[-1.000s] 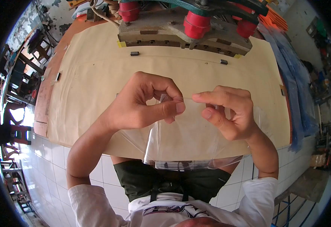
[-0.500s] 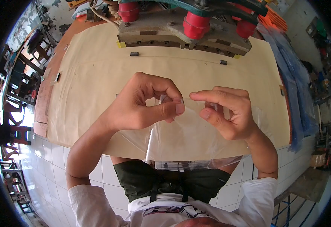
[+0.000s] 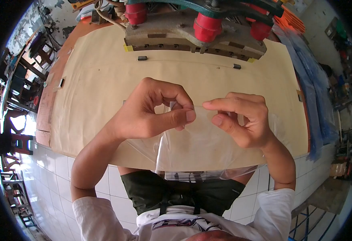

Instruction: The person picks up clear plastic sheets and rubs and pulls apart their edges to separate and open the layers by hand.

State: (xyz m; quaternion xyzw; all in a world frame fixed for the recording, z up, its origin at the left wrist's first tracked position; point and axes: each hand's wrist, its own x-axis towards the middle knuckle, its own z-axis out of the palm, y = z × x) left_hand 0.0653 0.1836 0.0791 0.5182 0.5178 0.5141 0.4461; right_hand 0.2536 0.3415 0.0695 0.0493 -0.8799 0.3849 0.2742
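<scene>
A clear plastic sheet (image 3: 200,148) hangs from my fingers over the table's near edge, with a bright crease down its left part. My left hand (image 3: 156,108) pinches its upper edge between thumb and index finger. Just to the right, my right hand (image 3: 240,118) has its thumb and index finger apart, with the index fingertip at the sheet's top edge. The other fingers of that hand are curled, and whether they hold any plastic is hard to tell.
Tan paper (image 3: 99,88) covers the table. A metal press bar (image 3: 196,38) with red mounts (image 3: 207,27) spans the far side. Two small dark blocks (image 3: 142,58) lie before it. Blue plastic sheets (image 3: 314,92) hang over the right edge.
My right index finger lifted slightly off the sheet's top edge and has come back down to it. My left hand keeps its pinch almost unmoved.
</scene>
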